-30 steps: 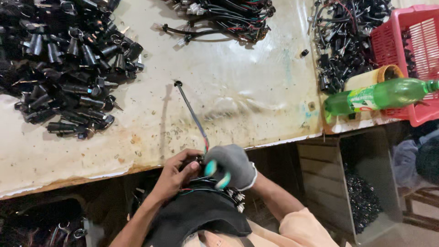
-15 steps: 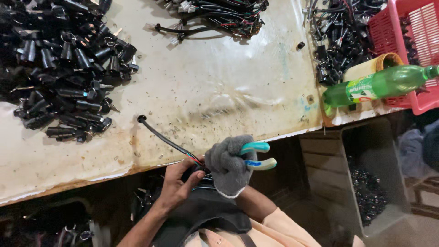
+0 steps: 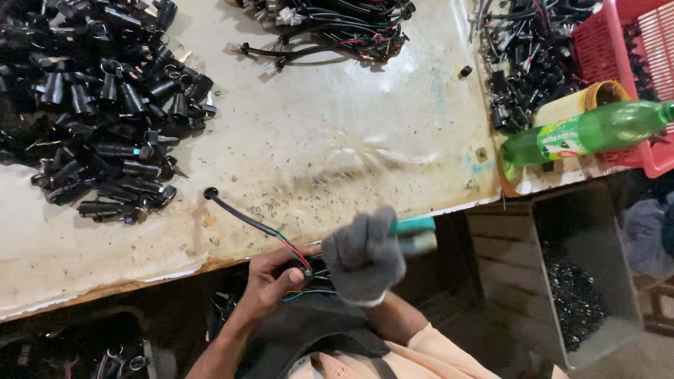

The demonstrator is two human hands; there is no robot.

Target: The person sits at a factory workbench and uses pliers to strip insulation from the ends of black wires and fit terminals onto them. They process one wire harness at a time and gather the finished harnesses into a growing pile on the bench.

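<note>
My left hand [image 3: 270, 282], bare, grips a small black part at the table's near edge. A black cable [image 3: 239, 214] with red and green wires runs from that part up onto the table. My right hand [image 3: 361, 256] wears a grey knit glove and holds teal-handled pliers [image 3: 415, 231], their jaws hidden behind the glove. The two hands are close together above my lap, where a dark cloth [image 3: 302, 330] lies.
A heap of black connector parts [image 3: 105, 105] fills the table's left. A bundle of wire harnesses [image 3: 337, 28] lies at the far middle. On the right are more black parts [image 3: 519, 63], a red basket [image 3: 618, 49], a green bottle [image 3: 583, 133] and a grey bin [image 3: 576, 281] below.
The cable has swung left and lower across the table, from pointing up to lying flat. My gloved right hand turned, so the pliers' teal handles now point right.
</note>
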